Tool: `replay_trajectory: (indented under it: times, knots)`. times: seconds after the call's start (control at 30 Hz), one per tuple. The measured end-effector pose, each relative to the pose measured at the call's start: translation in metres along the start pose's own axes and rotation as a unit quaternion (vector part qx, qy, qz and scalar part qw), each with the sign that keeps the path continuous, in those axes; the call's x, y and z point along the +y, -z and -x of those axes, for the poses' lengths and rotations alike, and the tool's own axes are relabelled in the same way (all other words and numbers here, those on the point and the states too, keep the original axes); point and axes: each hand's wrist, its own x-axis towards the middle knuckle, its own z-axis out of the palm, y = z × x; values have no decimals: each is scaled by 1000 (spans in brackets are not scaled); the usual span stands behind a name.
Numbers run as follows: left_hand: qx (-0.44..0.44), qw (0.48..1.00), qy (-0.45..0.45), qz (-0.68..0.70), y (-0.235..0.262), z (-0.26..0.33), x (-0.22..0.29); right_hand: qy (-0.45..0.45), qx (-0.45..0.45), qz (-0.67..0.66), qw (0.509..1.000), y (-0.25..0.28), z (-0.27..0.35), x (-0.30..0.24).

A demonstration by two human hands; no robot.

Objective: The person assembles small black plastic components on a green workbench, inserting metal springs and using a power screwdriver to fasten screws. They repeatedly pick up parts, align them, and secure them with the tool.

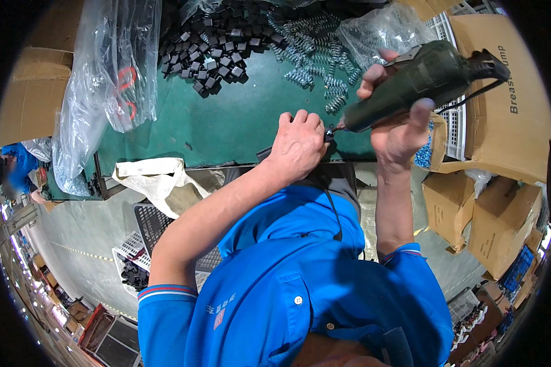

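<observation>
Through my head camera I have the right grip (401, 131) wrapped around a dark, cylindrical power driver (410, 85), thumb on one side and fingers on the other. I'll place everything by that driver. Its narrow tip slants down and left, and just beside the tip my left grip (300, 144) is clenched over a dark part (264, 153), mostly hidden under the hand, at the near edge of the green bench (226, 122). I can't tell whether the tip touches it. Metal springs (315, 52) lie beyond the tip and to its left; a heap of black blocks (220, 55) sits farther left. Right of the driver stands a big cardboard box (508, 134); below it, a carton holds small blue pieces (423, 153).
</observation>
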Motion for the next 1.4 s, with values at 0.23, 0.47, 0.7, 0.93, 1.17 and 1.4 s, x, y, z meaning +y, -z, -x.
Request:
replay_trajectory:
  times: [0.23, 0.47, 0.7, 0.93, 1.17, 1.4]
  knots:
    - [-1, 1000, -1, 3, 1, 1, 0, 44, -17, -211, 976, 11, -8, -36]
    - [-52, 998, -14, -33, 5, -6, 1, 11, 19, -296, 955, 15, -8, -55]
    - [-28, 999, -38, -21, 8, -5, -2, 33, -23, -251, 967, 19, -6, -31]
    - [-72, 996, -44, -43, 9, -10, 1, 2, 20, -183, 983, 11, -8, -22]
    - [-64, 996, -49, -39, 11, -10, 1, 19, -7, -206, 978, 18, -6, -16]
    - [-67, 996, -54, -35, 10, -10, -1, 21, 30, -208, 977, 19, -4, -19]
